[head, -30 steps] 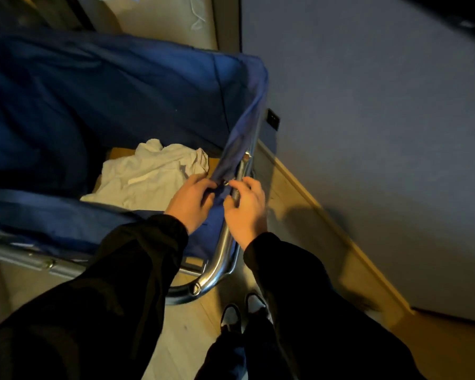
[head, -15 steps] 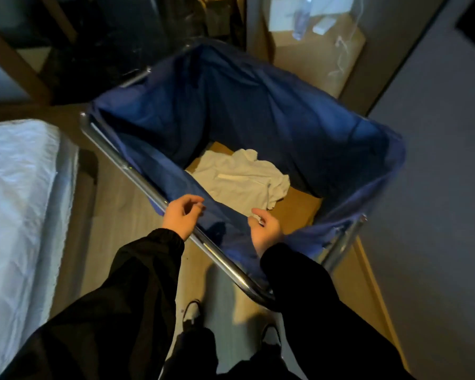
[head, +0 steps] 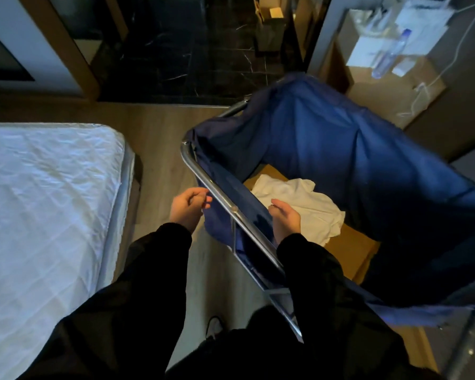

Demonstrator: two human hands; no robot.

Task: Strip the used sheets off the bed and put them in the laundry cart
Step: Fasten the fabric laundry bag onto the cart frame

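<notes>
1. Black sleeves (head: 154,270) lead to both hands. The left hand (head: 188,208) hangs with fingers (head: 203,198) loosely curled and grasping nothing, their tips just short of the rail (head: 217,192) of the cart (head: 187,157).
2. Across that rail the right hand (head: 285,218) hovers inside the cart, its fingers relaxed and empty above the blue liner (head: 340,149).
3. Just beyond the right fingers a white bundle (head: 310,207) lies on the cart's bottom: linen already in.
4. Left of the left fingers, across a strip of floor (head: 159,160), stands the bed (head: 124,193). What looks like a crinkled white sheet (head: 52,201) covers it, long axis running away from the person.
5. The left hand is nearer, so the next reach probably goes leftward to the sheet's near edge.
</notes>
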